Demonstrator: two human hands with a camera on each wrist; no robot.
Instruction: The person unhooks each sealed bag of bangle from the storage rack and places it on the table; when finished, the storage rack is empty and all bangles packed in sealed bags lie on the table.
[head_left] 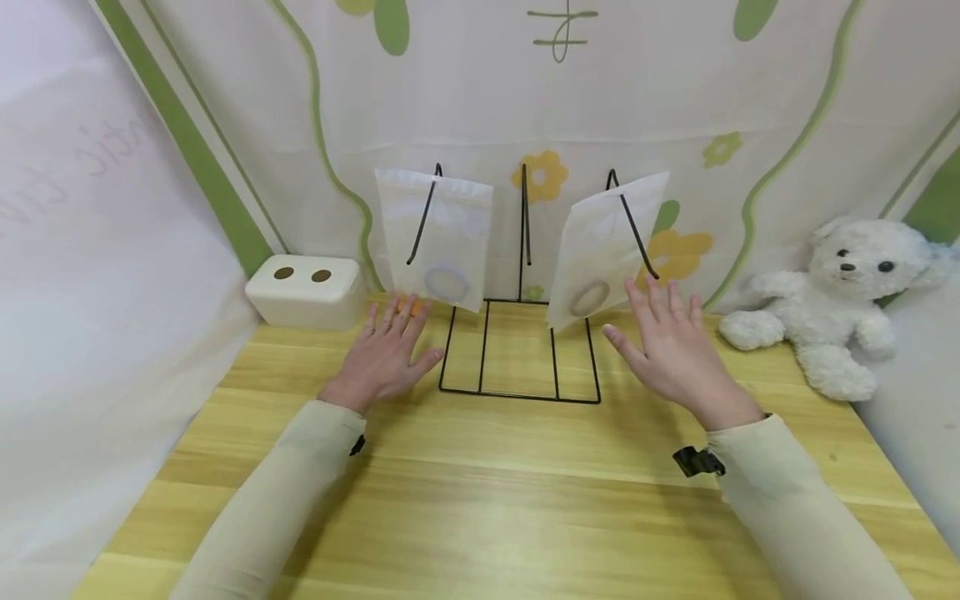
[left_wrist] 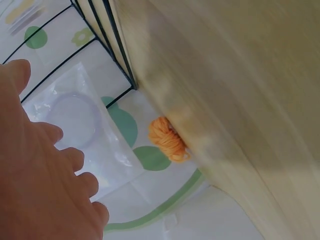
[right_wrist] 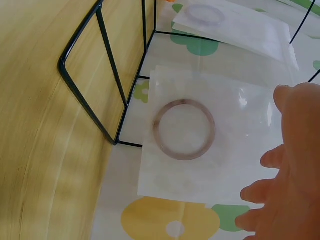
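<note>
Step, I judge: hanging done | left bangle bag point(head_left: 461, 233), right bangle bag point(head_left: 592, 237) on outer prongs point(head_left: 639, 237) of black wire rack point(head_left: 517, 396), on bench point(head_left: 480, 500) | left hand point(head_left: 384, 360), right hand point(head_left: 675, 352) empty, fingers spread, backs upward, flanking rack; bench contact: can't tell | next grab, I'd say, calls for curling fingers

A black metal-wire rack point(head_left: 521, 395) stands upright on the light wood-grain bench point(head_left: 480, 500). A flat, translucent white pouch point(head_left: 453, 233) hangs from the left prong point(head_left: 422, 221), slightly tilted, containing a pale lavender ring point(head_left: 429, 283). A second flat, translucent white pouch point(head_left: 596, 242) hangs tilted from the right prong point(head_left: 637, 233), containing a brownish-mauve ring point(right_wrist: 212, 127). Each ring sits low.
</note>
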